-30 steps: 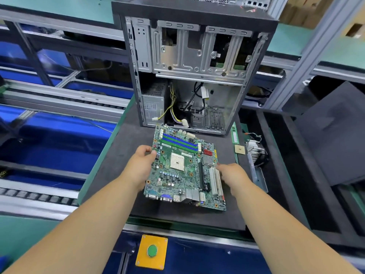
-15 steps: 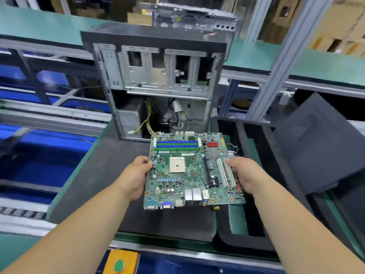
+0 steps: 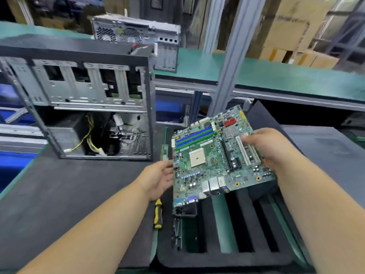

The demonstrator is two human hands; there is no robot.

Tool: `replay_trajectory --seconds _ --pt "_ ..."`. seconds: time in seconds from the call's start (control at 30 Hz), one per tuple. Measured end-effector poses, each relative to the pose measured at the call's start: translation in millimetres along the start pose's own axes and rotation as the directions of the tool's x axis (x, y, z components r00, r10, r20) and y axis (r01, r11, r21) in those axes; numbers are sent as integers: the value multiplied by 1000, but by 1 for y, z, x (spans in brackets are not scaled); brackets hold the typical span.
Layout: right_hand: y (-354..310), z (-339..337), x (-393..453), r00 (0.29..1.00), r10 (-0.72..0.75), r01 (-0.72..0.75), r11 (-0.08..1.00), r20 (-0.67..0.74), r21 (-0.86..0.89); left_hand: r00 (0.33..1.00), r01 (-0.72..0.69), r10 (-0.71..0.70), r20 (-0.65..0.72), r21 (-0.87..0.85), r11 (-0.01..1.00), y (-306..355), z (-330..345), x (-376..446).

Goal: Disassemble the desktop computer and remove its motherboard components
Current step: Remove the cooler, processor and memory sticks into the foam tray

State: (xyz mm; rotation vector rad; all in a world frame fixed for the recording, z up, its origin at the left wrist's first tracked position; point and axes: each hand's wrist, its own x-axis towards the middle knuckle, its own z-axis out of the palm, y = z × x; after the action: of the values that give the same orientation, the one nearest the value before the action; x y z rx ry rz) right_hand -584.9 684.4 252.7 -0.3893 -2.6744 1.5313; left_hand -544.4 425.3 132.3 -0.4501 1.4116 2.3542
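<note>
The gutted case (image 3: 87, 107) stands open on the surface (image 3: 59, 190). The motherboard (image 3: 215, 161) hangs tilted over the slotted foam tray (image 3: 225, 256), probably for slotting in; right hand (image 3: 270, 149) grips its edge, left hand (image 3: 160, 178) relaxed alongside.

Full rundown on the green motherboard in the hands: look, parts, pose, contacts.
The green motherboard is a bare printed circuit board, out of the case and held in the air, tilted, above the black slotted foam tray. Visible parts: blue and green memory slots, an empty beige processor socket, white expansion slots, a red connector and metal rear ports on the near edge. The right hand grips its right edge, thumb on the white slots; the left hand is open at its left edge.
</note>
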Motion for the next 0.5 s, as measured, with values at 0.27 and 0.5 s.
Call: replay_trajectory --seconds 0.27,0.5 --pt "-7 -3 47 953 -270 132 774 -134 -619 999 -20 20 -43 15 1000 -4 20 33" --pt "21 18 95 988 -98 3 790 -122 -613 988 -61 67 -141 47 997 -9 7 45"
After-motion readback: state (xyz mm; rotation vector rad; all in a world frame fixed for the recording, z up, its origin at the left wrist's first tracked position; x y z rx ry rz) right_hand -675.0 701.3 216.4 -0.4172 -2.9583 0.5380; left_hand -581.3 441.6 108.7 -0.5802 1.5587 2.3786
